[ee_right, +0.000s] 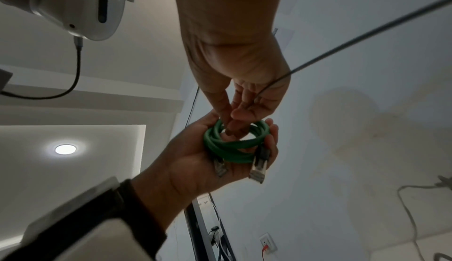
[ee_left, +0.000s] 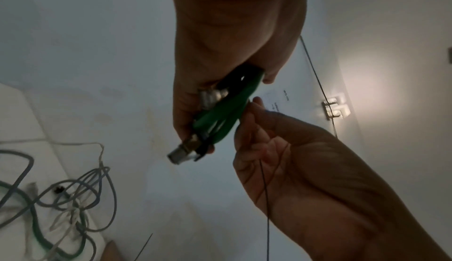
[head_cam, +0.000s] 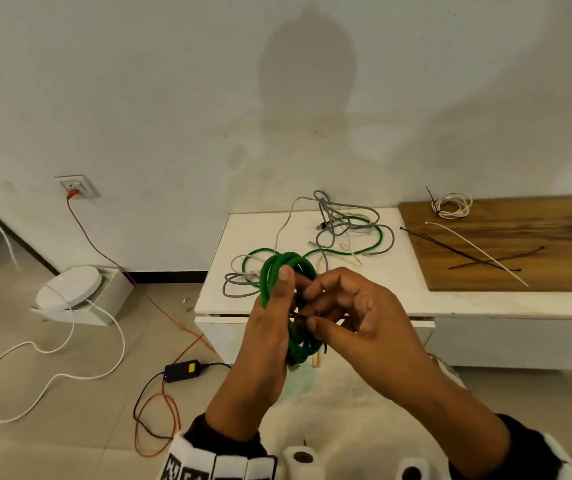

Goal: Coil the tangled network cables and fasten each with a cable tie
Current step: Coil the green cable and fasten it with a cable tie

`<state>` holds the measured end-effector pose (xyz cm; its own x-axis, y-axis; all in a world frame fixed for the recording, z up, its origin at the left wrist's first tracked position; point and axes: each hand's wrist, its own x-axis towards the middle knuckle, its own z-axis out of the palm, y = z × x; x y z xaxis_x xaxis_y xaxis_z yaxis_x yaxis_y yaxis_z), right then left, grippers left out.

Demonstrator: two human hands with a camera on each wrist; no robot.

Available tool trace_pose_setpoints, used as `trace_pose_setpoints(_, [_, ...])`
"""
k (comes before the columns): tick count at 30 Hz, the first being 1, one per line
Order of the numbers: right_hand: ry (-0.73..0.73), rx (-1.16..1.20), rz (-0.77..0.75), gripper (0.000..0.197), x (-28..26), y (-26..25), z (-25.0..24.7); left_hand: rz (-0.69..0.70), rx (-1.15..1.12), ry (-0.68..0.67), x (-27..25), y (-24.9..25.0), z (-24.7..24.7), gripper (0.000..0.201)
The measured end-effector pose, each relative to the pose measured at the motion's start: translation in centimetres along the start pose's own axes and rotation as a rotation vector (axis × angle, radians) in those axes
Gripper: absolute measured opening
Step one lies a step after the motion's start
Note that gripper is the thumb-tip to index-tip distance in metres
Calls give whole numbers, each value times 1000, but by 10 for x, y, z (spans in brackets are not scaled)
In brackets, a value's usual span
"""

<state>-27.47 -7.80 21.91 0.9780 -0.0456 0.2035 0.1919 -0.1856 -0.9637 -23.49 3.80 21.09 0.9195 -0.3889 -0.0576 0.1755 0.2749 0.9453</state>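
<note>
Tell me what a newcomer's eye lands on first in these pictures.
First, the coiled green network cable, held up in mid-frame by the left hand while the right hand works a thin black cable tie at it. Behind, a tangle of grey, white and green cables sprawls on the white table. To the right, loose cable ties and a tied white coil lie on a wooden board.

Green coiled cable [head_cam: 279, 271], grey tangled cables [head_cam: 333, 216] – white cabinet top [head_cam: 398, 299], brown wood-grain board [head_cam: 519, 237], black and white cable ties [head_cam: 478, 251]
</note>
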Motion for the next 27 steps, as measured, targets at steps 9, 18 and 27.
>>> trace_pose_setpoints(9, [239, 41, 0, 29, 1, 13, -3, 136, 396, 66, 13, -4, 17, 38])
trace_pose_setpoints(18, [160, 651, 261, 45, 7, 26, -13, 112, 454, 47, 21, -7, 20, 62])
trace_pose_setpoints(27, [127, 600, 237, 54, 7, 22, -19, 149, 572, 82, 14, -9, 34, 83])
